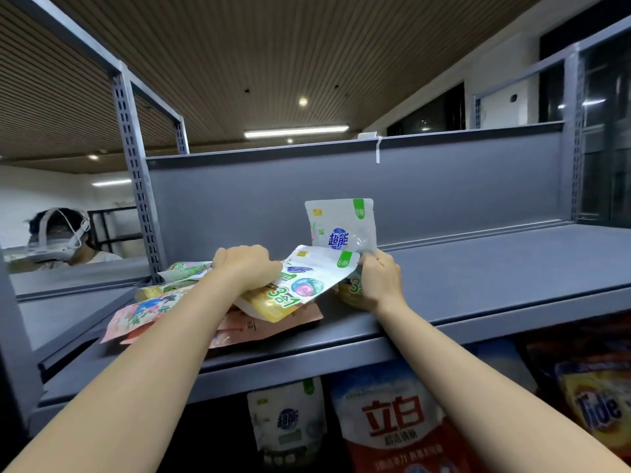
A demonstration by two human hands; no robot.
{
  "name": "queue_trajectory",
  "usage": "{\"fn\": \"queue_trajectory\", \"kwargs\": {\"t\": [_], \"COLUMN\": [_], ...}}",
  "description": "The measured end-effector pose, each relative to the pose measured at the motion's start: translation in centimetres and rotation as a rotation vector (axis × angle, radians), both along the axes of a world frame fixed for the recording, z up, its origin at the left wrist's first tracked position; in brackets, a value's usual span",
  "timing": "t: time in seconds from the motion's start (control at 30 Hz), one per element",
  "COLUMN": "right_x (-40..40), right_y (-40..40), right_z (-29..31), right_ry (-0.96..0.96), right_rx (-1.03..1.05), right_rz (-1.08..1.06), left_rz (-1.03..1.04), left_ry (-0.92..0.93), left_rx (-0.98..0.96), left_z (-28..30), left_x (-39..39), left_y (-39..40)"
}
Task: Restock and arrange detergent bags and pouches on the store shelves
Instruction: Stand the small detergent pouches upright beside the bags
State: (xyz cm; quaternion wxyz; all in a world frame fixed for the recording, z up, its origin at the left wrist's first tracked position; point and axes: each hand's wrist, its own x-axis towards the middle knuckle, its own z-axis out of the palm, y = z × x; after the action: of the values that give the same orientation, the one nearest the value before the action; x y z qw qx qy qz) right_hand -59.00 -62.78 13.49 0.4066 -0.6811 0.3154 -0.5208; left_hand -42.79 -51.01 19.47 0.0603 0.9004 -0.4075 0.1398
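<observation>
On the grey top shelf [478,285] a white pouch with a green corner [341,223] stands upright against the back panel. My right hand [380,281] grips its lower part, fingers curled round it. My left hand [247,266] holds a second white pouch marked "3 in 1" [307,279], tilted and lying over a heap of pouches. Under it lie a yellow pouch [269,307] and pink flowered pouches [143,314] spread flat at the shelf's left end.
The lower shelf holds a white pouch [286,421], a red-and-white detergent bag [392,421] and an orange Tide bag [594,404]. A perforated grey upright [136,179] stands at the left. Another person wearing a headset [61,237] is beyond the rack, far left.
</observation>
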Motion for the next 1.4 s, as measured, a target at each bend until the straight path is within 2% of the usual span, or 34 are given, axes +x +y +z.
{"fn": "queue_trajectory", "kwargs": {"t": [0.13, 0.33, 0.6, 0.77, 0.9, 1.0, 1.2, 1.27, 1.4], "right_x": [-0.1, -0.2, -0.9, -2.0, -3.9, -5.8, -9.1, -9.7, -10.3], "right_y": [0.1, 0.3, 1.2, 1.9, 3.1, 4.2, 5.8, 6.1, 6.3], "right_z": [0.0, 0.0, 0.0, 0.2, -0.2, -1.0, -3.6, -5.2, -10.0], "right_ry": [0.039, 0.059, 0.044, 0.021, -0.096, -0.188, -0.321, -0.296, -0.119], "right_rx": [-0.027, -0.046, -0.076, -0.075, -0.054, -0.116, -0.110, -0.150, -0.185], "right_rz": [0.000, -0.006, -0.050, -0.101, -0.224, -0.314, -0.266, -0.262, -0.189], "left_rz": [-0.075, 0.005, 0.096, -0.021, -0.047, 0.047, 0.137, 0.122, 0.202], "left_ry": [0.243, 0.473, 0.520, 0.645, 0.615, 0.458, 0.444, 0.456, 0.431], "left_rx": [-0.114, -0.569, -0.876, -1.180, -1.377, -1.455, -1.516, -1.552, -1.503], "left_z": [-1.2, -0.5, -1.5, -2.4, -4.0, -5.2, -9.1, -10.9, -15.1], "left_x": [0.1, -0.5, -0.8, -2.3, -3.9, -4.5, -6.8, -7.1, -7.5], "left_y": [-0.9, 0.1, 3.9, 6.2, 7.3, 8.1, 9.1, 9.4, 10.4]}}
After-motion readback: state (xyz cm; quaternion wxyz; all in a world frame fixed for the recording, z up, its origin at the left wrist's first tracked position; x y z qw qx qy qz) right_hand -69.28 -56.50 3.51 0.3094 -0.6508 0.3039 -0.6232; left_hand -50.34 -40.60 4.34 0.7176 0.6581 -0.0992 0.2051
